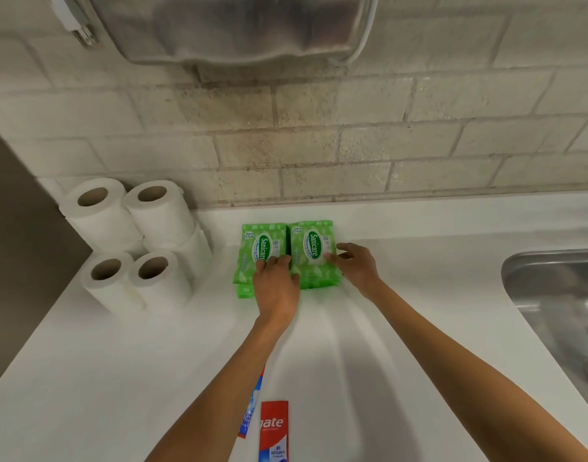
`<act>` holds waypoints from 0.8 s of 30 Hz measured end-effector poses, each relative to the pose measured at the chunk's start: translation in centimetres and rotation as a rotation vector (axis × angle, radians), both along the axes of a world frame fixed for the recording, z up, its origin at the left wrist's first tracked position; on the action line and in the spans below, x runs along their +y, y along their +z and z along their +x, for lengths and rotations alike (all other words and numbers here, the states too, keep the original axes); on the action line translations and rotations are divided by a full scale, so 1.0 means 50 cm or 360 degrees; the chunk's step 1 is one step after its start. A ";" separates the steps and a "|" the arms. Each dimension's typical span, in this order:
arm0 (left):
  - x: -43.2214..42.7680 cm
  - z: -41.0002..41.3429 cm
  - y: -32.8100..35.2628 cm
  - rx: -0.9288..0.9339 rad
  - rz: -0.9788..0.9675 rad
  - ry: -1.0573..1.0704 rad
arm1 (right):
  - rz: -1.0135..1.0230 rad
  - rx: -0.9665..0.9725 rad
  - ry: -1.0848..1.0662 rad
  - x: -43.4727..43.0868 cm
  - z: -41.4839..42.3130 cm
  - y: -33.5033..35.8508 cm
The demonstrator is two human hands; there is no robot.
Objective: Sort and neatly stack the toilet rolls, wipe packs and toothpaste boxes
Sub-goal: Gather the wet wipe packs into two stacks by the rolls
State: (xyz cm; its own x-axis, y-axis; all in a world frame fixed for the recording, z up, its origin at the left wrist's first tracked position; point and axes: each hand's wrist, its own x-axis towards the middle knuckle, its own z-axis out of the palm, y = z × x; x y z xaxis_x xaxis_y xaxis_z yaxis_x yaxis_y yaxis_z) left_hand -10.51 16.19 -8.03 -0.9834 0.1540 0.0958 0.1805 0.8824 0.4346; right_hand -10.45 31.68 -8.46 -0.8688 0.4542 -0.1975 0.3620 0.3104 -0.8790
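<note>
Two stacks of green wipe packs lie side by side on the white counter, a left stack [252, 248] and a right stack [311, 243]. My left hand [276, 285] rests on the seam between them at their near edge. The fingers of my right hand [354, 265] press on the right stack's right side. White toilet rolls [139, 241] stand upright in a stacked group at the left against the wall. A red toothpaste box [273, 428] lies near the front edge, and a second box [251, 408] is partly hidden under my left forearm.
A steel sink [559, 308] is set into the counter at the right. A metal dispenser [239, 28] hangs on the tiled wall above. A dark wall panel [16, 245] bounds the counter on the left.
</note>
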 end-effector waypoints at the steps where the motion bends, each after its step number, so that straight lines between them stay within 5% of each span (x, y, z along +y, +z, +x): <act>1: -0.004 0.002 -0.002 0.0021 -0.0060 0.0020 | -0.0014 0.0011 -0.0017 -0.001 0.004 -0.002; 24: -0.009 -0.014 -0.013 0.0129 0.0099 0.0111 | -0.0093 -0.0010 -0.0105 -0.011 -0.009 -0.003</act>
State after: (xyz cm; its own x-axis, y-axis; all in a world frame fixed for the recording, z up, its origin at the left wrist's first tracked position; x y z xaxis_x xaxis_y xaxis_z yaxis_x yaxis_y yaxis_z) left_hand -11.19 15.74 -8.66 -0.9802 0.0770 0.1827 0.1566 0.8656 0.4756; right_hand -10.90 31.15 -8.61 -0.8360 0.4979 -0.2307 0.3858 0.2342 -0.8924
